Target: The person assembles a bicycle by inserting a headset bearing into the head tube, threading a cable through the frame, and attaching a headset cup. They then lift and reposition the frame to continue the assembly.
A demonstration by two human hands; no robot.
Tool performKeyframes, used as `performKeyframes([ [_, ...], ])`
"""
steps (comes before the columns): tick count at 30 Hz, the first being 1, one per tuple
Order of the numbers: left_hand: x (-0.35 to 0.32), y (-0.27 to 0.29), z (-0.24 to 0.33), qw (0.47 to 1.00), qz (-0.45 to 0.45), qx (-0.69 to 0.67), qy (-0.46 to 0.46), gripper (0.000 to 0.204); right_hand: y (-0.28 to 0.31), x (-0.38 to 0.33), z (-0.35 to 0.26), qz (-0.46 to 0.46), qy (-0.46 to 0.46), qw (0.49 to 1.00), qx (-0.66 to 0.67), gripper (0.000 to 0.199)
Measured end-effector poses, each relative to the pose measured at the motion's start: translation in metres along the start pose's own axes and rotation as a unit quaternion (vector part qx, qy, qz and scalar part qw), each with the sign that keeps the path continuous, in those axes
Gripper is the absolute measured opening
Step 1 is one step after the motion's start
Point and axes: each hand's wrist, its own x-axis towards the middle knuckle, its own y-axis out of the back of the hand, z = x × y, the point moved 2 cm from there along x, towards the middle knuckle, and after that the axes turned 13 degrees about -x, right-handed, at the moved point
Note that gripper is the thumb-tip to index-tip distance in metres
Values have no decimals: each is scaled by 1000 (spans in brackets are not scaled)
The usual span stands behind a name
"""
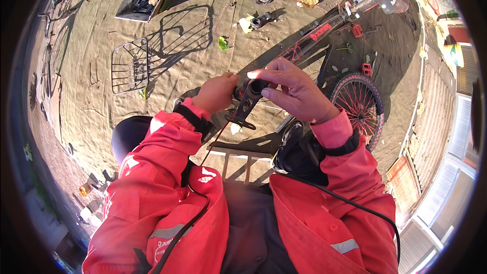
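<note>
Left hand (217,93) in a tight grip, right hand (297,91) fingers pinching black metal bicycle part (247,105)

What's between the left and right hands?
Head view: a dark metal bike part, ring end up, held by both the left hand and right hand.

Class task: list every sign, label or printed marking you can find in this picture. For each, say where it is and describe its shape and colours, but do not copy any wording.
Frame decal: on the black bicycle tube beyond the hands, a long red strip.
Jacket print: lower left chest of the red jacket, small white marking under a grey reflective band.
Board: leaning at the right edge, rectangular, orange-red with pale patches.
</note>
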Motion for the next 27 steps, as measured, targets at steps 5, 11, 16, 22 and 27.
performKeyframes([
  [5, -21, 42, 40, 996, 69, -25, 41, 56, -1, 0, 2, -5, -18, 1000, -2, 43],
  [11, -94, 97, 102, 928, -8, -330, 175, 56, -3, 1, 5, 7, -8, 1000, 27, 40],
  [16, -119, 72, 132, 843, -21, -506, 179, 58, -10, 2, 11, 27, -13, 997, 66, 40],
  [22, -110, 46, 134, 839, 84, -532, 79, 39, -10, 1, 13, 32, -4, 998, 55, 41],
  [27, -109, 43, 121, 796, 97, -595, 54, 25, -10, 1, 14, 28, -19, 997, 64, 41],
])
